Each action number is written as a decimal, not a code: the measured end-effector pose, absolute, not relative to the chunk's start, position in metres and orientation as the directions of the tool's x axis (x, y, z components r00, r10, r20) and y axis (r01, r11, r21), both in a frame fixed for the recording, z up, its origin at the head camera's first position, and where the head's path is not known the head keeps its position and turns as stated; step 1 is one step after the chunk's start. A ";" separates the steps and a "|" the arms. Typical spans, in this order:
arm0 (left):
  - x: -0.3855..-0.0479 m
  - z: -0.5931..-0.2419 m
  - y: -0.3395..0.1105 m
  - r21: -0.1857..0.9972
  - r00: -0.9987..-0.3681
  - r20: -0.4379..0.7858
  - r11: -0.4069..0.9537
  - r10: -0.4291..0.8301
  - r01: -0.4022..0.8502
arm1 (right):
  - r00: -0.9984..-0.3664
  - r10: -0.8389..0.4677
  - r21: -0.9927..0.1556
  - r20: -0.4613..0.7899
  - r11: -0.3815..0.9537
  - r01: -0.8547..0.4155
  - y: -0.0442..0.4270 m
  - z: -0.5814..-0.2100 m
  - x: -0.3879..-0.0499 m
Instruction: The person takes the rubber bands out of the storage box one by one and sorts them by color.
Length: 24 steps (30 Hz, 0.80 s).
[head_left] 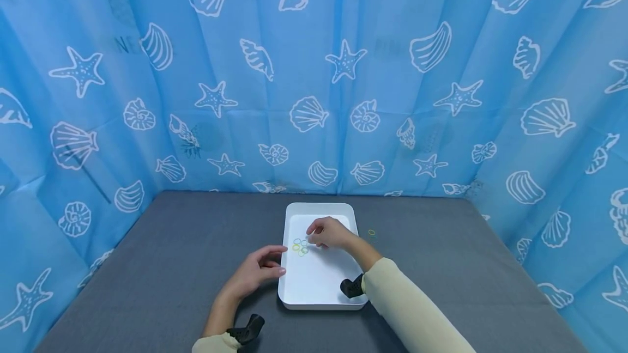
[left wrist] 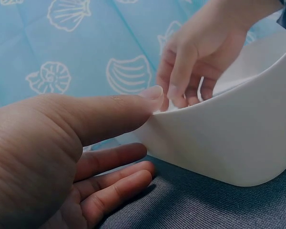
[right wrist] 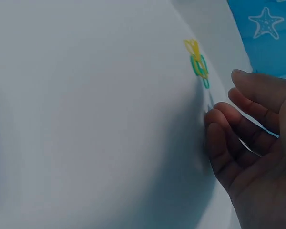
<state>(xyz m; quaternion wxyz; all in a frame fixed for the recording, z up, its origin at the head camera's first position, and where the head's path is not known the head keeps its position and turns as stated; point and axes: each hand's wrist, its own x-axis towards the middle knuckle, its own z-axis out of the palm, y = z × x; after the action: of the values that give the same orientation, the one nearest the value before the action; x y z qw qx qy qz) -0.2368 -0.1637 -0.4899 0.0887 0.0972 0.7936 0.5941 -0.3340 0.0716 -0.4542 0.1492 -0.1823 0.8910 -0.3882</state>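
Round yellow and green bands lay in our white rectangular plastic tray, left hand fingers spread, right hand loosely curled.

Cream sleeves meet black wrist-worn devices.

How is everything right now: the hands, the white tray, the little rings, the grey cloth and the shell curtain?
White tray: upright, open at the top
Little rings in the tray: loose, clustered together
Grey cloth: spread out under the tray
Yellow ring outside the tray: lying on the cloth
Left hand: relaxed, thumb at the tray's rim
Right hand: fingers loosely curled over the tray's floor, nothing visibly held
Shell curtain: hanging in folds
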 end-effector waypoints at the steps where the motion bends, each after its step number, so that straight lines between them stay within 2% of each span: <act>1: -0.237 -0.490 -0.164 0.960 -0.965 -0.027 0.276 0.259 0.048 | -0.887 -0.444 -0.747 -0.123 0.630 -0.212 0.071 -0.455 -0.333; 13: -0.236 -0.488 -0.164 0.963 -0.961 -0.014 0.261 0.277 0.062 | -0.879 -0.467 -0.736 -0.097 0.628 -0.253 0.067 -0.466 -0.330; 24: -0.238 -0.490 -0.164 0.966 -0.960 -0.031 0.254 0.278 0.042 | -0.913 -0.398 -0.698 -0.088 0.678 -0.228 0.058 -0.465 -0.325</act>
<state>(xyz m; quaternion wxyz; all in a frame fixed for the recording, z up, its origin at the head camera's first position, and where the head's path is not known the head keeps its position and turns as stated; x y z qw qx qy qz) -0.2379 -0.1643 -0.4899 0.0978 0.1017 0.7859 0.6021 -0.3248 0.0581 -0.4649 0.1171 -0.1721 0.9086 -0.3621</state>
